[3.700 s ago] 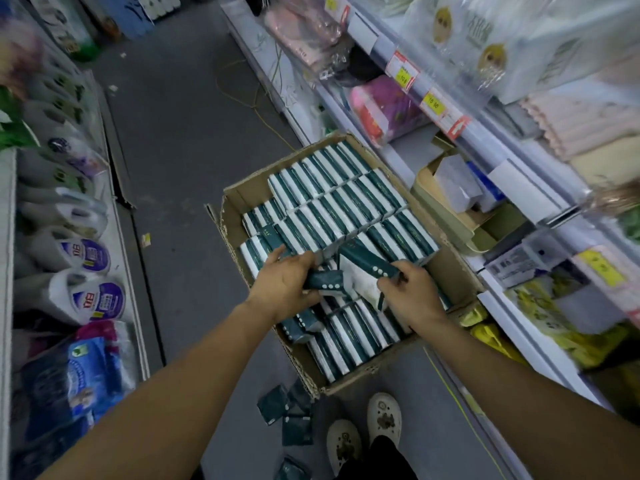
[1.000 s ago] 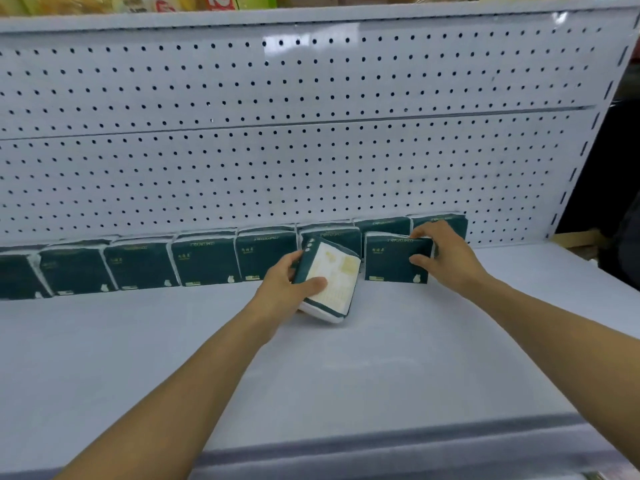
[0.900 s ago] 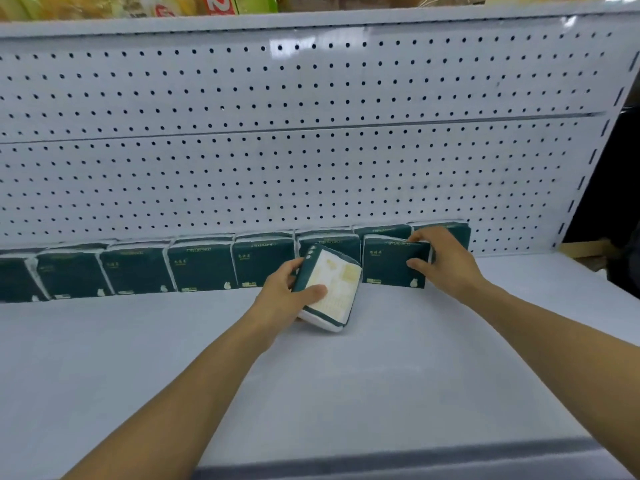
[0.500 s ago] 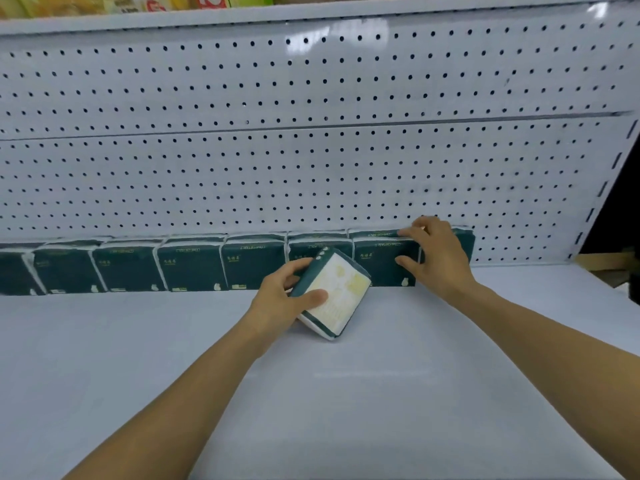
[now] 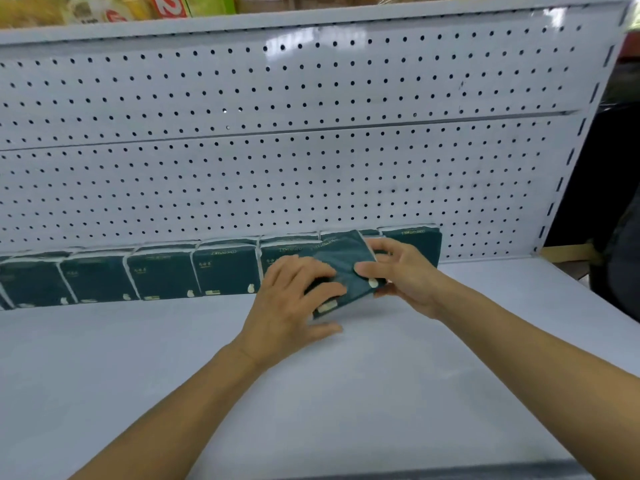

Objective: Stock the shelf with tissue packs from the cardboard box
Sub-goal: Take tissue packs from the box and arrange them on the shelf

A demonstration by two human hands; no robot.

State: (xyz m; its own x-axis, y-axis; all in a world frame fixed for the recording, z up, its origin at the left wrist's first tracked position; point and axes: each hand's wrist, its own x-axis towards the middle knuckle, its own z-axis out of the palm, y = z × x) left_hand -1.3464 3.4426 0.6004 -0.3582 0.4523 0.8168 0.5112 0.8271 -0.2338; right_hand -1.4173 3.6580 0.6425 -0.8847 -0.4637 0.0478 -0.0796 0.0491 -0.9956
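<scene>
Pale grey metal shelf (image 5: 346, 393) fills pretty much the whole view, wide and flat, with a white pegboard back panel (image 5: 277, 168) rising behind it, dotted with rows of small holes and split by a horizontal seam. Above the panel's top edge you can just catch some colourful packaging (image 5: 138, 5) on the next level up, too blurry to read properly. Off to the right edge it goes dark, with a bit of tan cardboard (image 5: 568, 252) poking out beside the upright.

Along the back there's a row of dark green tissue packs (image 5: 162, 275) standing upright against the pegboard, side by side and touching.

Both hands are on one more tissue pack (image 5: 346, 268), tilted, just in front of the row near its right end. Left hand (image 5: 294, 299) has fingers curled over the pack's lower left part, and right hand (image 5: 401, 275) grips its right edge, thumb on the front.
</scene>
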